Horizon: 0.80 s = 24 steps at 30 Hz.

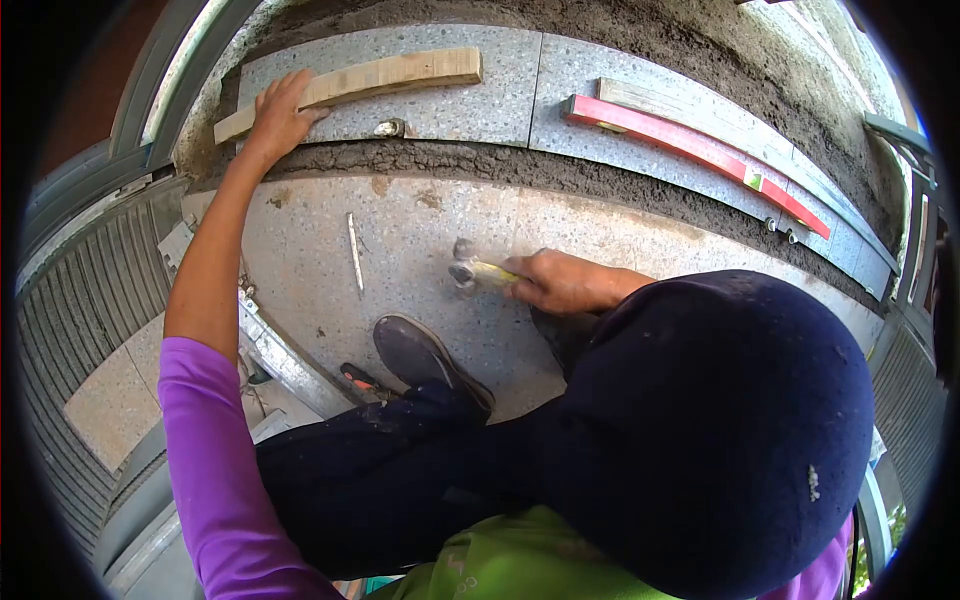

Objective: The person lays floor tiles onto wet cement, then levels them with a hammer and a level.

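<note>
My left hand (280, 115) is closed over the left part of a wooden batten (400, 75), thumb on the near side and fingers across it. The batten lies on a grey speckled slab (490, 120). My right hand (562, 282) grips a hammer (492, 273) by its yellow handle. The hammer's head is slightly blurred and held over a dusty paving slab (400, 230) in front of my shoes. A thin white stick (355, 252) lies on this slab to the left of the hammer.
A red spirit level (680, 150) rests on the slabs at right, beside a grey wooden strip (690, 112). A mortar-filled gap (430, 157) runs between the slab rows. An orange-and-black handled tool (360, 377) and a metal bar (280, 350) lie near my left shoe (425, 360).
</note>
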Each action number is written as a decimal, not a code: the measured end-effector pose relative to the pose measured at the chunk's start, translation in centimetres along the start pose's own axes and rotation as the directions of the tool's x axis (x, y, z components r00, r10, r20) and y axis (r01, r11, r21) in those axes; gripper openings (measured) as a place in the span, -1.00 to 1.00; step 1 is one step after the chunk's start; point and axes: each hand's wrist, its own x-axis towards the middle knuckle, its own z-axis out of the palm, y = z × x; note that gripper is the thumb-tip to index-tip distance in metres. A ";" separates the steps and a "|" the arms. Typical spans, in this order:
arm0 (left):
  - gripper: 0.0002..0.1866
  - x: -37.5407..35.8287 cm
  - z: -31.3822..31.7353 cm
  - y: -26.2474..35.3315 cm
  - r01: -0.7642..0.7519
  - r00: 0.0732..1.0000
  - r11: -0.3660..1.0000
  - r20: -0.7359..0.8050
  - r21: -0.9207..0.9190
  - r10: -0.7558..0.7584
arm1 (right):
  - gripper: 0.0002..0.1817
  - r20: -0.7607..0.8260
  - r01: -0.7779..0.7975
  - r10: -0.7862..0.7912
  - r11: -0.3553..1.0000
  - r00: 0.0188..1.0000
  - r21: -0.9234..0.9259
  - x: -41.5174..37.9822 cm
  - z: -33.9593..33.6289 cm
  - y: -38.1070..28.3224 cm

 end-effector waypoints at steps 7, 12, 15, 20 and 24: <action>-0.35 -2.5 -8.5 -0.1 -0.092 0.986 0.995 0.138 -0.045 0.097 | -0.56 -0.123 -0.065 -0.012 0.793 0.992 -0.606 -0.5 -0.3 -0.5; -0.42 -7.9 -13.3 -0.1 -0.203 0.965 0.978 0.155 -0.055 0.209 | -0.36 -0.519 -0.416 0.021 0.625 0.855 -0.661 0.7 -5.6 -0.5; -0.41 -11.2 -14.7 1.8 -0.185 0.950 0.978 0.236 -0.096 0.203 | -0.37 -0.592 -0.422 -0.094 0.613 0.800 -0.668 1.8 -6.6 1.6; -0.47 -16.3 -12.4 2.2 -0.025 0.952 0.987 0.296 -0.159 0.072 | -0.38 -0.584 -0.410 -0.122 0.598 0.803 -0.689 2.6 -6.3 3.1; -0.57 -17.9 -11.3 2.6 0.083 0.910 0.975 0.414 -0.206 0.010 | -0.42 -0.569 -0.392 -0.154 0.580 0.808 -0.714 1.9 -6.4 3.2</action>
